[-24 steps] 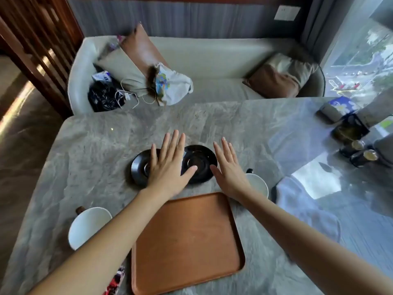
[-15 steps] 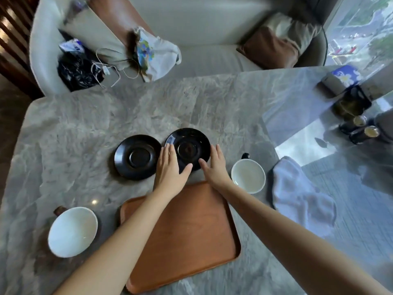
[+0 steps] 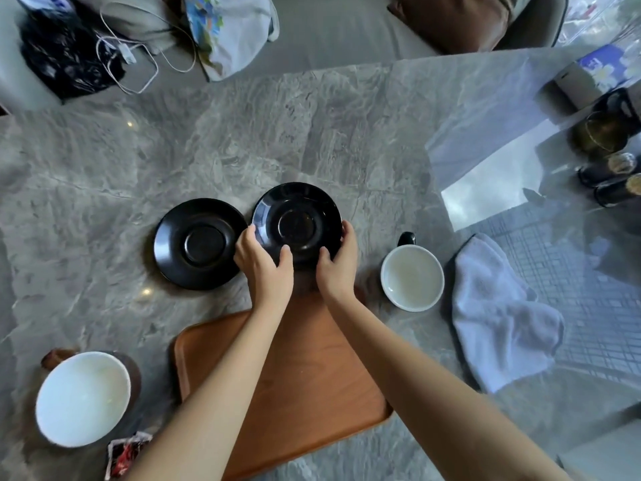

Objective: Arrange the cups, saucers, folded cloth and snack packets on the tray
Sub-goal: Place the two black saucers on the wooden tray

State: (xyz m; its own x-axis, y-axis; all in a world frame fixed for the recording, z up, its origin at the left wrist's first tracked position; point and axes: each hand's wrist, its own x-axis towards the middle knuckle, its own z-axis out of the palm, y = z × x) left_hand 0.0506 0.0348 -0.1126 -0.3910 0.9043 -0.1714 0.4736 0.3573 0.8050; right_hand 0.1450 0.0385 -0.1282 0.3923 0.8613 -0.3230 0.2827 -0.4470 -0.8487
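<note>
Head view looks down on a grey marble desk (image 3: 104,168) with a wooden tray (image 3: 312,376) at six o'clock, its bare brown surface partly crossed by both forearms. Just beyond the tray's twelve o'clock edge, both hands hold one glossy black saucer (image 3: 296,220). The left hand (image 3: 265,272) takes its eight o'clock rim and the right hand (image 3: 338,272) its four o'clock rim. Each thumb lies on the upper face and the fingers (image 3: 348,232) are curled round the edge, clamped on the saucer. The saucer's near rim seems raised off the desk, with a shadow under it, though the steep angle leaves that unsure. A second black saucer (image 3: 199,243) lies flat at nine o'clock of the held one, their rims nearly meeting. A white cup with a black handle (image 3: 412,277) stands upright at three o'clock of the right hand. A rumpled pale cloth (image 3: 499,317) lies just beside the cup, further towards three o'clock. At eight o'clock of the tray stands a brown-handled white cup (image 3: 81,399), and a red snack packet (image 3: 126,453) lies just beside it at the frame's lower edge. Dark jars (image 3: 610,175) stand at the desk's two o'clock corner. Past its twelve o'clock edge, a sofa (image 3: 329,29) carries a black bag (image 3: 66,60), a white cable (image 3: 138,64) and a printed tote (image 3: 229,29).
</note>
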